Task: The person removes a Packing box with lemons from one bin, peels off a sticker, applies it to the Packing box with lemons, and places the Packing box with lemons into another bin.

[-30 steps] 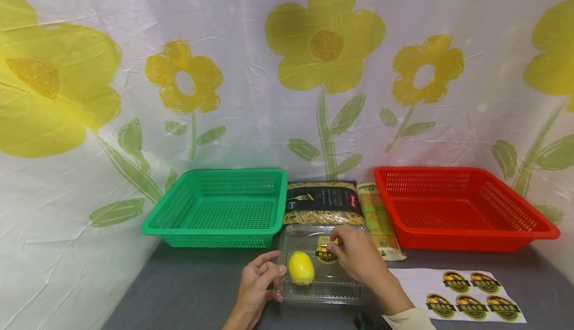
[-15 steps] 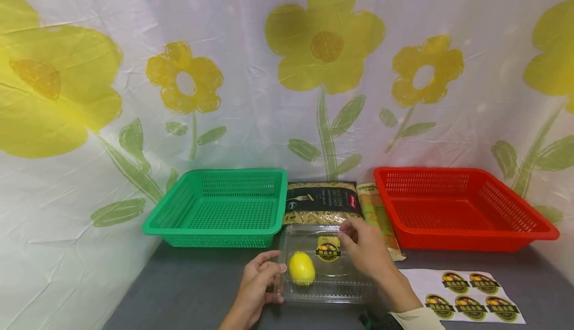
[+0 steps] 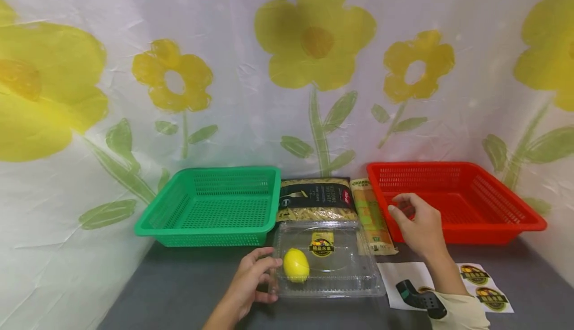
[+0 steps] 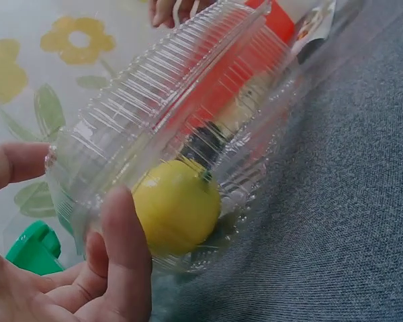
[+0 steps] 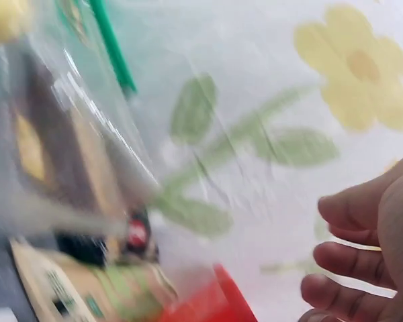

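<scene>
A clear plastic clamshell box (image 3: 334,282) with a lemon (image 3: 296,265) inside stands on the table. On its lid shows a black fruit-logo sticker (image 3: 322,247), with a yellow patch just behind it. My left hand (image 3: 246,280) is at the box's left side, fingertips touching the edge; the left wrist view shows its fingers (image 4: 125,245) in front of the lemon. In the head view, my right hand (image 3: 419,225) is raised over the front of the red basket (image 3: 475,235), fingers loosely bent with nothing between them. The right wrist view shows these fingers (image 5: 349,261) parted.
A green basket (image 3: 215,240) stands left of a pasta bag (image 3: 316,198). A second, yellow-green packet (image 3: 374,220) lies beside the red basket. Below my right forearm is a white sticker sheet (image 3: 486,277), partly covered by the sleeve and a black wrist device (image 3: 419,300).
My right hand has left the sticker on the lid and moved right, up to the red basket. The left hand has stayed at the box. The view has shifted slightly.
</scene>
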Motion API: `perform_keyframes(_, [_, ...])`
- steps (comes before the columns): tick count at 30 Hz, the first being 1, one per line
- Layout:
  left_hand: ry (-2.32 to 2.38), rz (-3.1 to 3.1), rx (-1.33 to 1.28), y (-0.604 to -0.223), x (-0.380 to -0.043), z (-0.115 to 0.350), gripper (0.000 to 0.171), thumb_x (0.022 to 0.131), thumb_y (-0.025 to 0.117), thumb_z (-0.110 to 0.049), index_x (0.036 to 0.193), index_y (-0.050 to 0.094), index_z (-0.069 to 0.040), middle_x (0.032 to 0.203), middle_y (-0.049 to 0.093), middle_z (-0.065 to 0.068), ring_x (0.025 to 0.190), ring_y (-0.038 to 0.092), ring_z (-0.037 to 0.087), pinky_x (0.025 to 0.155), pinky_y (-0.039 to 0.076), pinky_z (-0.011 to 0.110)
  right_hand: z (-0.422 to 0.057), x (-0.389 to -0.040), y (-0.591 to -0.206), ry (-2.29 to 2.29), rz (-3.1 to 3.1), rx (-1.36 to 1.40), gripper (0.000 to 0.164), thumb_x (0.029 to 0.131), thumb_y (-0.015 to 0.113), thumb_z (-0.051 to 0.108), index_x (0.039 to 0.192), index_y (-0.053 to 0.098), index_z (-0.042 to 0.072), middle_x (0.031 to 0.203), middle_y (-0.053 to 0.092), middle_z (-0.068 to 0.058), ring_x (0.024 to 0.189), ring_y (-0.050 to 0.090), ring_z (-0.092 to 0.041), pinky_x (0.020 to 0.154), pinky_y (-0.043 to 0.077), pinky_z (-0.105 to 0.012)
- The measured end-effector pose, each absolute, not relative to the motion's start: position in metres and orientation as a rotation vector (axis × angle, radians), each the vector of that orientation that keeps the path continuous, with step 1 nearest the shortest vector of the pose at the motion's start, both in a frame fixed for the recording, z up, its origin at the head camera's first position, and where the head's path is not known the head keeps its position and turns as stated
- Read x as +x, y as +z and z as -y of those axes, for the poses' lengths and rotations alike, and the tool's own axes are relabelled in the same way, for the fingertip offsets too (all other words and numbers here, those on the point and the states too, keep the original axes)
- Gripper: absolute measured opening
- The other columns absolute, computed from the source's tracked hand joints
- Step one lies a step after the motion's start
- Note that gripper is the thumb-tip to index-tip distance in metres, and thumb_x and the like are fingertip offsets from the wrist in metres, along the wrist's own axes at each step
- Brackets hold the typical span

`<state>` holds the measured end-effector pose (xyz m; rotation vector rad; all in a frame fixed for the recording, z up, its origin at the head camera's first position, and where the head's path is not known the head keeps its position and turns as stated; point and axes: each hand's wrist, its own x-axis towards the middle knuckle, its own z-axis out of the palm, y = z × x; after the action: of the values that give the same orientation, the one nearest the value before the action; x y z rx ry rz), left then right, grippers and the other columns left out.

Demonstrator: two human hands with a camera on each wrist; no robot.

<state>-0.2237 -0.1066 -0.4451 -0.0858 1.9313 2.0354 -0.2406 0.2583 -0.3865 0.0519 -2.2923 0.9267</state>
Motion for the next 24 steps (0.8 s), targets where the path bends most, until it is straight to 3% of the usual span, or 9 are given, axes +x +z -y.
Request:
perform_keyframes(4, [2.036,-1.948,-0.085,-0.443,-0.225,0.107,0.078,0.088,0.074,-0.029,0.149,0.036,0.001,0.11,0.061,0.014,0.064,0.059,0.016,0.053,0.06,0.035,-0.282,-0.243,-0.387,0.936,2.146,-0.194,0.02,0.094,0.069,0.016,0.109,0.07,0.004,0.092,0.069,-0.009,0.076,0.057,-0.01,0.063,0.043,-0.022])
perform_keyframes(7, [2.038,-1.936,-0.078,-0.444,-0.226,0.106,0.081,0.087,0.076,-0.027,0.149,0.034,0.004,0.106,0.064,0.012,0.063,0.058,0.015,0.054,0.06,0.034,-0.298,-0.245,-0.394,0.943,1.921,-0.404,0.021,0.092,0.068,0.017,0.107,0.071,0.003,0.085,0.062,0.007,0.072,0.046,0.004,0.067,0.037,-0.02])
perform_keyframes(11, [2.026,-1.932,-0.055,-0.445,-0.226,0.105,0.082,0.087,0.075,-0.025,0.149,0.033,0.007,0.103,0.064,0.012,0.063,0.057,0.014,0.054,0.06,0.034,-0.322,-0.246,-0.402,1.029,1.63,-0.691,0.028,0.091,0.066,0.023,0.113,0.069,0.007,0.085,0.04,0.024,0.076,0.034,0.012,0.08,0.034,-0.029])
perform_keyframes(14, [2.013,-1.944,-0.04,-0.444,-0.227,0.104,0.08,0.087,0.074,-0.024,0.148,0.033,0.008,0.103,0.063,0.012,0.062,0.056,0.014,0.054,0.06,0.033,-0.341,-0.245,-0.405,1.226,1.511,-0.906,0.043,0.09,0.067,0.03,0.13,0.056,0.019,0.102,0.041,0.023,0.094,0.038,0.006,0.098,0.033,-0.034])
perform_keyframes(17, [1.998,-1.961,-0.026,-0.443,-0.228,0.102,0.079,0.085,0.072,-0.021,0.147,0.034,0.009,0.103,0.062,0.014,0.06,0.056,0.014,0.052,0.06,0.034,-0.357,-0.241,-0.407,1.464,1.39,-1.056,0.06,0.09,0.068,0.028,0.141,0.037,0.03,0.132,0.036,0.015,0.123,0.038,-0.004,0.104,0.034,-0.025])
perform_keyframes(19, [1.986,-1.972,-0.015,-0.443,-0.229,0.101,0.079,0.084,0.071,-0.02,0.147,0.034,0.01,0.102,0.062,0.014,0.059,0.056,0.014,0.052,0.06,0.034,-0.365,-0.239,-0.408,1.621,1.301,-1.099,0.067,0.091,0.068,0.024,0.144,0.029,0.034,0.149,0.025,0.011,0.133,0.035,-0.008,0.093,0.049,-0.021])
perform_keyframes(20, [1.981,-1.977,-0.011,-0.442,-0.23,0.101,0.078,0.084,0.07,-0.02,0.147,0.034,0.01,0.102,0.061,0.015,0.058,0.056,0.014,0.051,0.06,0.034,-0.368,-0.238,-0.409,1.691,1.26,-1.103,0.069,0.092,0.068,0.022,0.146,0.026,0.035,0.154,0.021,0.01,0.135,0.035,-0.009,0.079,0.055,-0.019])
perform_keyframes(22, [1.974,-1.98,-0.001,-0.442,-0.231,0.1,0.078,0.084,0.069,-0.019,0.147,0.034,0.011,0.101,0.061,0.015,0.057,0.056,0.015,0.051,0.06,0.035,-0.371,-0.238,-0.411,1.828,1.181,-1.113,0.072,0.094,0.067,0.021,0.148,0.023,0.039,0.154,0.022,0.014,0.124,0.042,-0.005,0.055,0.056,-0.019])
perform_keyframes(24, [1.972,-1.978,0.003,-0.441,-0.232,0.1,0.077,0.084,0.069,-0.018,0.147,0.034,0.011,0.1,0.061,0.014,0.057,0.056,0.015,0.053,0.061,0.037,-0.373,-0.239,-0.413,1.929,1.124,-1.09,0.075,0.095,0.066,0.019,0.152,0.021,0.039,0.156,0.025,0.014,0.115,0.049,-0.006,0.045,0.057,-0.028])
